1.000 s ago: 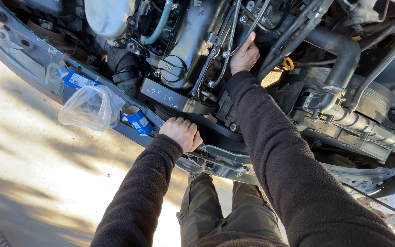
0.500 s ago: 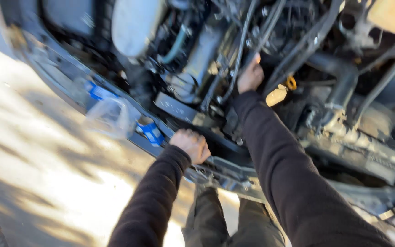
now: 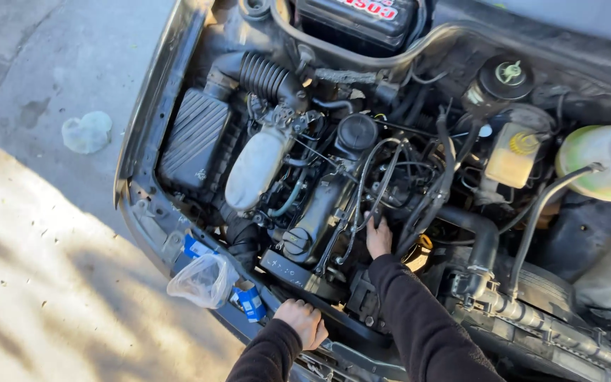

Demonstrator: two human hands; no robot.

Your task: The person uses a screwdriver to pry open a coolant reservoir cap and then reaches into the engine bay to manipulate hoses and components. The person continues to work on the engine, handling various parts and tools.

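Curled over the front panel edge (image 3: 362, 345) was the left hand (image 3: 304, 322); cables (image 3: 362, 205) were pinched by the right hand (image 3: 378, 237). Blue packets (image 3: 250, 301) beside a clear bag (image 3: 203, 279). View got pulled back lots.

Head view, steeply down, close over engine bay (image 3: 334, 177), probably front.

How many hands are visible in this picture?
2. The left hand rests on the front edge of the engine bay; the right hand reaches among black hoses deeper inside.
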